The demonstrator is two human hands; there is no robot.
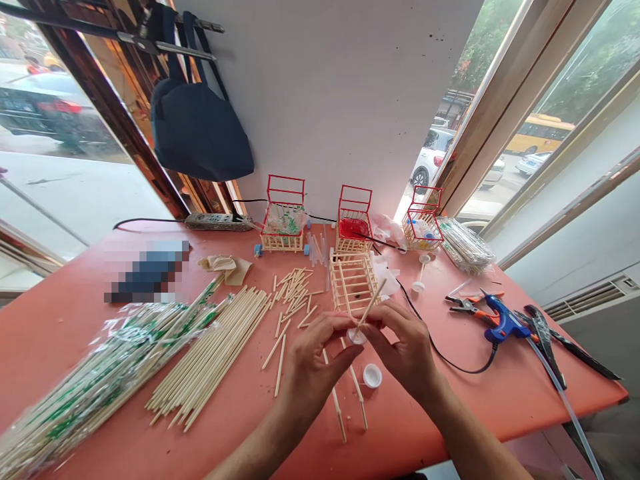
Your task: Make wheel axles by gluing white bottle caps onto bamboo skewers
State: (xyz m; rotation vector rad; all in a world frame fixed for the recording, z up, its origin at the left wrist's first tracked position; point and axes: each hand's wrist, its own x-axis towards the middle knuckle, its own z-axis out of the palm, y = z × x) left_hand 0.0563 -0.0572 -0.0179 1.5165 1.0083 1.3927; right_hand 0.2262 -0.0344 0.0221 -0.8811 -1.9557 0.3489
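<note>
My left hand [316,350] pinches a white plastic cap [357,337] between thumb and fingers. My right hand [410,343] is closed on a short wooden stick [374,299] that slants up from the cap; the fingers partly cover where the two meet. Another white cap [373,376] lies on the table just below my hands. Behind them stands a small cart-like frame [345,290] built of wooden sticks, with its long rails running toward me under my hands. A stick axle with white caps at both ends [423,272] rests to its right.
A blue glue gun [503,321], pliers [465,305] and black-handled cutters [543,337] lie on the right of the red table [225,443]. Long sticks [215,357], cut pieces [290,290] and a bagged bundle [115,373] cover the left. Several small red-handled carts [283,240] stand behind.
</note>
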